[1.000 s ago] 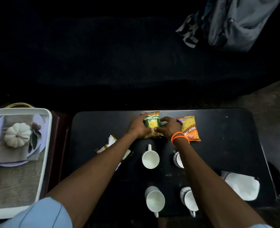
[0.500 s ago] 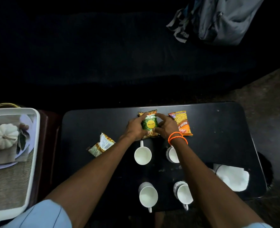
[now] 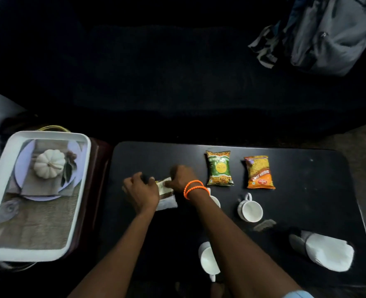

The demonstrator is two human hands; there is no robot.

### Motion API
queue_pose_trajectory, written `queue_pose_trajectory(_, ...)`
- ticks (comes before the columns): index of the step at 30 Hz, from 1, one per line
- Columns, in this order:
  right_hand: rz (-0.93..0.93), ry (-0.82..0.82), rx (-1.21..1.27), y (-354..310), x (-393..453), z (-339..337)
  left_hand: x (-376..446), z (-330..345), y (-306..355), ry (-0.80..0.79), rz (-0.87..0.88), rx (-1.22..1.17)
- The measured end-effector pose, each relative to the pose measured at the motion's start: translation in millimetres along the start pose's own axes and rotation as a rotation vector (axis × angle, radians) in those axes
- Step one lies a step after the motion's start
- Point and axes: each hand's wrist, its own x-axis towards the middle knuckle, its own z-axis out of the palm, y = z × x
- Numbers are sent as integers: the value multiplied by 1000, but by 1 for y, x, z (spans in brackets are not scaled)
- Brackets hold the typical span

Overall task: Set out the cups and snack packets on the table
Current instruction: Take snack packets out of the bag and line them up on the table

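Note:
A green snack packet (image 3: 219,168) and an orange snack packet (image 3: 259,172) lie flat side by side at the far edge of the black table (image 3: 306,190). Left of them, my left hand (image 3: 142,191) and my right hand (image 3: 181,177), with orange bands on its wrist, both grip a third, pale packet (image 3: 166,197) on the table. A white cup (image 3: 250,209) stands below the orange packet. Another cup (image 3: 215,200) is mostly hidden behind my right forearm. A third cup (image 3: 207,260) stands near the front edge.
A white tray (image 3: 79,190) with a plate, napkin and small white pumpkin (image 3: 49,164) sits on a stand left of the table. White paper items (image 3: 328,251) lie at the table's front right. A grey backpack (image 3: 328,33) rests on the dark sofa behind.
Both hands have let go of the green packet and moved left onto the pale packet. The green packet now lies flat beside the orange one. The camera view shifted.

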Motion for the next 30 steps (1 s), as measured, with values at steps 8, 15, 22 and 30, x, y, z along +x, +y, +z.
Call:
queue_pose_trajectory(8,-11,-81,-29,-17,0,42,0,-10,-34,-162,-391,-332)
queue_pose_trajectory(15,-209,325,64,-20,-12,2,25,-9,11,-292,-204,-520)
queue_pose_trajectory(22,-320,538,-532,-5,-30,8,39,-2,53,-464,-90,-494)
queue_pose_trajectory(30,-109,457,-211,13,-28,0,36,14,44,-493,219,-152)
